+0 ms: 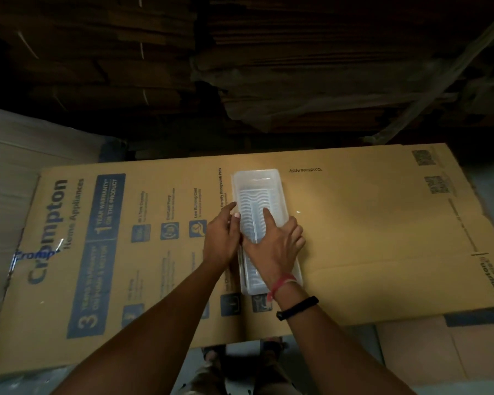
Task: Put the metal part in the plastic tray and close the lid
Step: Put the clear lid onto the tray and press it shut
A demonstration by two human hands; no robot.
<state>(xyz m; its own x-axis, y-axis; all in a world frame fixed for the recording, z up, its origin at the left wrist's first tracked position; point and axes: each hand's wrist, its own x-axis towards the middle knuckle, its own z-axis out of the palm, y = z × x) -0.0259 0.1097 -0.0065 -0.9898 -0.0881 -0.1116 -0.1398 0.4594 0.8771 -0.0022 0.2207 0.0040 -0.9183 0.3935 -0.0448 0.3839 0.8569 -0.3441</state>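
A long clear plastic tray (258, 183) lies lengthwise on a flat printed cardboard sheet (368, 223). Its ribbed transparent lid is down over it. Through the plastic a pale strip shows along the middle; I cannot tell if that is the metal part. My left hand (221, 238) rests against the tray's left edge, thumb on the lid's rim. My right hand (277, 243) lies flat on top of the lid, index finger stretched forward and pressing down, fingers spread over the right side.
The cardboard sheet carries blue print on its left half. Stacks of flattened cartons (297, 67) rise behind it. Wrapped pale sheets (9, 181) stand at the left. My feet (240, 357) show below the sheet's near edge, and another carton (439, 349) lies at lower right.
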